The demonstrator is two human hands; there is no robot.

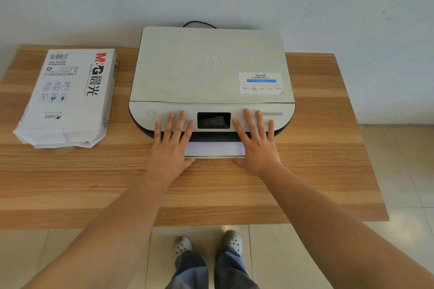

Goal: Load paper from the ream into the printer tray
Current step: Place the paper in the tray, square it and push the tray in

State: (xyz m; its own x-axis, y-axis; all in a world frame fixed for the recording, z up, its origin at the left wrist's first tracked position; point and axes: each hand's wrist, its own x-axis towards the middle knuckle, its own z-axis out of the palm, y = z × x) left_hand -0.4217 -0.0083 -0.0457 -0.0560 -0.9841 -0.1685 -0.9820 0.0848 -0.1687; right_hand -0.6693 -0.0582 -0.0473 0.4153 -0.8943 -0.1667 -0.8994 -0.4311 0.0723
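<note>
A beige printer (211, 65) sits at the middle back of the wooden table (317, 171). Its paper tray (215, 149) sticks out a short way at the front, with white paper showing in it. My left hand (172, 145) lies flat over the tray's left end, fingers spread and reaching onto the printer's front panel. My right hand (256, 142) lies the same way over the right end. Both thumbs rest at the tray's front edge. The opened white paper ream (68, 96) lies at the table's left, its torn end toward me.
A dark screen (213, 120) sits between my hands on the front panel. A black cable (199, 23) runs behind the printer along the wall. The table's front edge is close to my feet on the tiled floor.
</note>
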